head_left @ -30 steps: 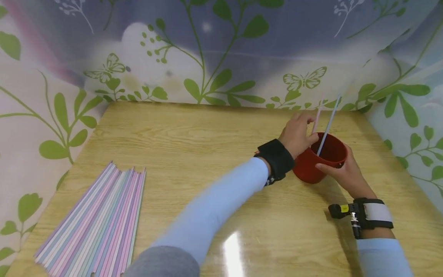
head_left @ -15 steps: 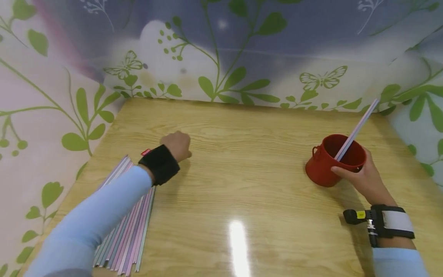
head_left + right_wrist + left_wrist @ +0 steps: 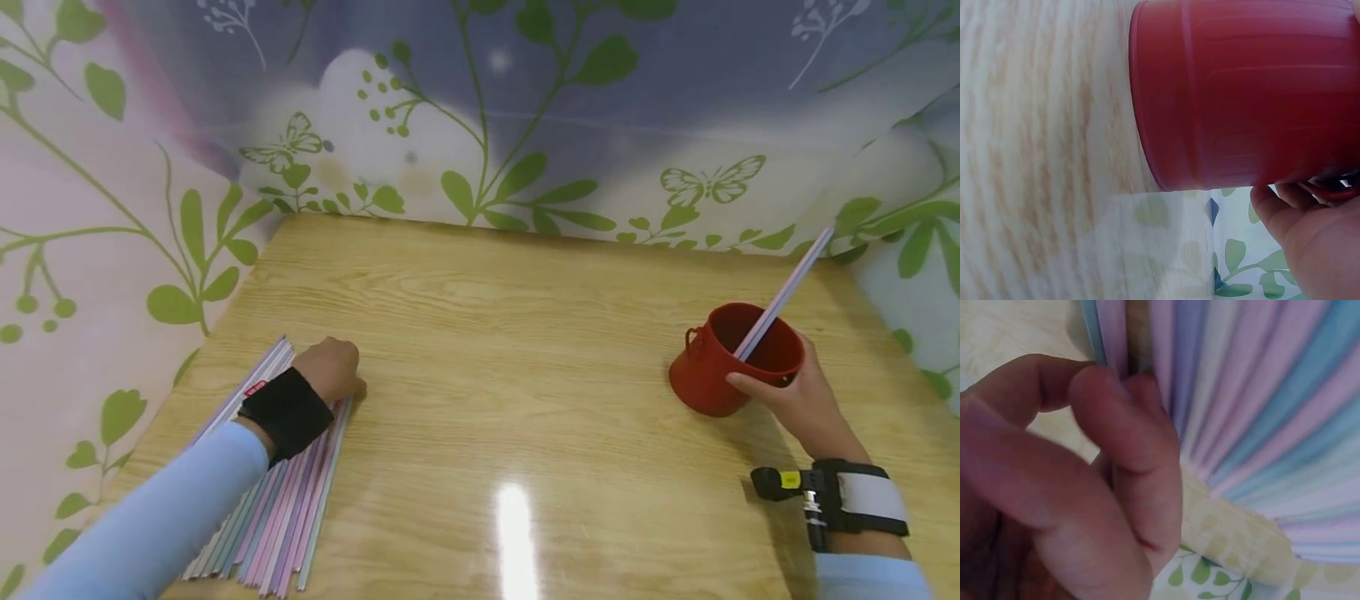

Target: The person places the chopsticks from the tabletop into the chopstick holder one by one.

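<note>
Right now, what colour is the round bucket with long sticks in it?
The round bucket is red, inside and out; the head view shows it best.

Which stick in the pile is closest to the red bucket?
The blue-green stick on the far right edge; all the other piled sticks lie farther left.

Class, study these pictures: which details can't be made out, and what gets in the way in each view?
Head: lower ends of the straws in the bucket, hidden by its near side.
Head: part of the straw pile, covered by the left hand, wristband and sleeve.
Head: most fingers of the right hand, behind the bucket.
Left wrist: whether the left fingers grip a straw; they mask the contact.
Right wrist: the bucket's top, cut off by the right edge.
</note>
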Demonstrator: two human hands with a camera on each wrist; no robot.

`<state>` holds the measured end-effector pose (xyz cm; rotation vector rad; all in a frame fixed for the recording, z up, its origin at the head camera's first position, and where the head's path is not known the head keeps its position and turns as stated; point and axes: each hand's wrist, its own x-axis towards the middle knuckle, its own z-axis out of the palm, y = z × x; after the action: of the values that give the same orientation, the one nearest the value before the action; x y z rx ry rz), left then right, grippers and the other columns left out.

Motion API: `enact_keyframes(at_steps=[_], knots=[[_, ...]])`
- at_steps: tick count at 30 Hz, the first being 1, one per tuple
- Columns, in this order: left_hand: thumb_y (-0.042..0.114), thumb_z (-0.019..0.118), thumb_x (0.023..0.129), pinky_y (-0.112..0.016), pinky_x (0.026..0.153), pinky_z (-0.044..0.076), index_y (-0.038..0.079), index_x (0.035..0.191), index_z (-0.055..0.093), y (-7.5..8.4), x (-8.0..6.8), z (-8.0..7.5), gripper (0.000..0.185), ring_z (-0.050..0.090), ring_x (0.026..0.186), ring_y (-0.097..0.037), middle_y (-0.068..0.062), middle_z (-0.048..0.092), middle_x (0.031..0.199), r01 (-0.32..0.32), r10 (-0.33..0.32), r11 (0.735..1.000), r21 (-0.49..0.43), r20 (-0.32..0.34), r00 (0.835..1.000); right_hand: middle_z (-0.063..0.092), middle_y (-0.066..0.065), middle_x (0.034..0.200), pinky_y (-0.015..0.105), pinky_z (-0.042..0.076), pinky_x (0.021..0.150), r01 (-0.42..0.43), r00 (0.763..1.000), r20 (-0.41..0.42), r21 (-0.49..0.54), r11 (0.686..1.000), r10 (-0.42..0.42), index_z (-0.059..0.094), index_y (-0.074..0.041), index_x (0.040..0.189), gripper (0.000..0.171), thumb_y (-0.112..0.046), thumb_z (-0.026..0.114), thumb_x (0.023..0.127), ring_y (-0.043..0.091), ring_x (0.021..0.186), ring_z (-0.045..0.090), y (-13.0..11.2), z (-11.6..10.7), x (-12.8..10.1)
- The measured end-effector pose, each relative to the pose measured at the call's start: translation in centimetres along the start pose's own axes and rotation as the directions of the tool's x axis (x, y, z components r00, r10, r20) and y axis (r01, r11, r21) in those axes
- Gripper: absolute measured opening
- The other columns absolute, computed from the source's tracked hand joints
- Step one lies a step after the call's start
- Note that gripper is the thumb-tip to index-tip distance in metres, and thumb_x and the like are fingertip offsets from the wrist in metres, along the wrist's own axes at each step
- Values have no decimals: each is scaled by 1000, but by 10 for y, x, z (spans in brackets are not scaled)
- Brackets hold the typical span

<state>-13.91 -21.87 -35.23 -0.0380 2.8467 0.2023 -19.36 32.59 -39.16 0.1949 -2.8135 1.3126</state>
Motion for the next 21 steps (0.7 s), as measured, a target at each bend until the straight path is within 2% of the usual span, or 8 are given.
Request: enact_keyframes(at_steps=[3, 6, 10, 12, 16, 19, 21], knots=[[14, 60, 62, -30, 39, 35, 8, 50, 43, 10, 2, 4, 21, 44, 50, -17, -6, 48, 60, 4, -4, 1000, 7, -14, 1000, 26, 3, 129, 6, 35, 69, 3, 1000, -11, -11, 1000, -3, 8, -30, 132, 78, -25, 61, 75, 5, 103, 31, 0, 1, -2], [8, 57, 61, -32, 38, 37, 7, 51, 44, 26, 5, 9, 16, 46, 50, -18, -7, 51, 61, 8, -5, 999, 47, -77, 997, 26, 2, 130, 8, 35, 71, -6, 1000, -15, -2, 1000, 6, 8, -30, 132, 77, -23, 61, 76, 5, 104, 31, 0, 0, -3], [3, 52, 69, -33, 38, 41, 4, 56, 52, 45, 11, 17, 13, 53, 52, -20, -10, 57, 63, 25, -5, 993, 115, -173, 985, 26, 0, 131, 12, 34, 73, -19, 1000, -13, 28, 999, 20, 8, -30, 132, 77, -22, 61, 76, 6, 106, 31, 3, -1, -2], [2, 49, 74, -33, 38, 41, 3, 61, 57, 51, 13, 21, 15, 56, 54, -20, -11, 59, 65, 64, -38, 989, 137, -182, 982, 26, -1, 130, 9, 34, 71, -9, 1000, -19, 24, 1000, 9, 9, -30, 132, 78, -23, 62, 75, 6, 106, 31, 9, 0, 1], [1, 48, 78, -29, 38, 40, 2, 64, 59, 59, 14, 25, 18, 53, 52, -14, -9, 59, 64, 121, -101, 982, 144, -138, 985, 26, -1, 131, 7, 34, 69, 11, 1000, -23, 8, 1000, -10, 8, -32, 132, 79, -25, 62, 75, 10, 107, 31, 20, 2, 6], [1, 48, 78, -29, 39, 41, 1, 65, 59, 60, 10, 25, 17, 51, 51, -14, -9, 58, 64, 126, -108, 983, 133, -134, 985, 26, 0, 132, 7, 35, 69, 2, 1000, -20, 6, 1000, -2, 7, -33, 132, 79, -27, 62, 75, 13, 108, 31, 26, 4, 10], [0, 47, 78, -31, 39, 42, 1, 64, 59, 61, 8, 26, 19, 53, 52, -16, -10, 59, 64, 102, -82, 987, 124, -158, 984, 25, 0, 132, 7, 35, 69, 0, 1000, -19, 9, 1000, 0, 6, -33, 132, 80, -27, 62, 75, 14, 109, 30, 28, 3, 10]])
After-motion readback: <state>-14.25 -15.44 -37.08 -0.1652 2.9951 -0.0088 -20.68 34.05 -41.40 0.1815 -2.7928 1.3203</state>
